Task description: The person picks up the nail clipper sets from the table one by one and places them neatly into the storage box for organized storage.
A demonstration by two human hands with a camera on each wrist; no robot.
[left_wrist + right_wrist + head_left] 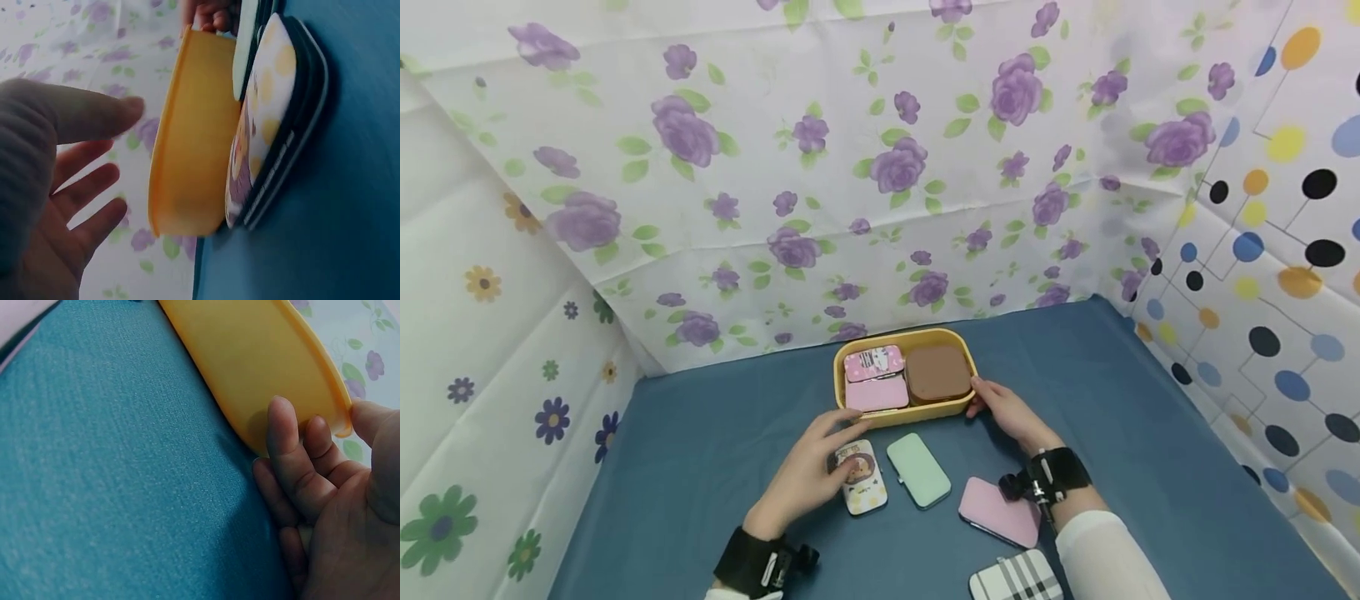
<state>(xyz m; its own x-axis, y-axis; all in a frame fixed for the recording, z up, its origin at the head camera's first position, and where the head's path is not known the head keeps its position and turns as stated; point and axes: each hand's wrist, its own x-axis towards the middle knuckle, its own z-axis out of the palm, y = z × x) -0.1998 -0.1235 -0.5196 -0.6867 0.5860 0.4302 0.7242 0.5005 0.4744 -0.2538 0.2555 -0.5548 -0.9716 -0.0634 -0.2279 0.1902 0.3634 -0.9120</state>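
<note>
A yellow oblong box (pixel 925 414) stands at the back of the blue cloth. My right hand (pixel 1011 414) pinches its right end, the thumb (pixel 370 419) at the rim and fingertips against the outer wall. Inside it lie a pink patterned case (pixel 874 363), a plain pink case (pixel 877 393) and a brown rounded-square case (pixel 938 372). My left hand (pixel 805 467) hovers near the front left corner, fingers spread and holding nothing; the left wrist view shows a gap between it and the box. Beneath it lies a white cartoon case (pixel 269 94) with yellow dots.
A mint green case (pixel 919 471) lies in front of the box. Farther right are a pink case (pixel 996 512), partly under the right wrist camera, and a plaid case (pixel 1018 579) at the bottom edge. Flowered sheeting (pixel 790 167) rises behind the box.
</note>
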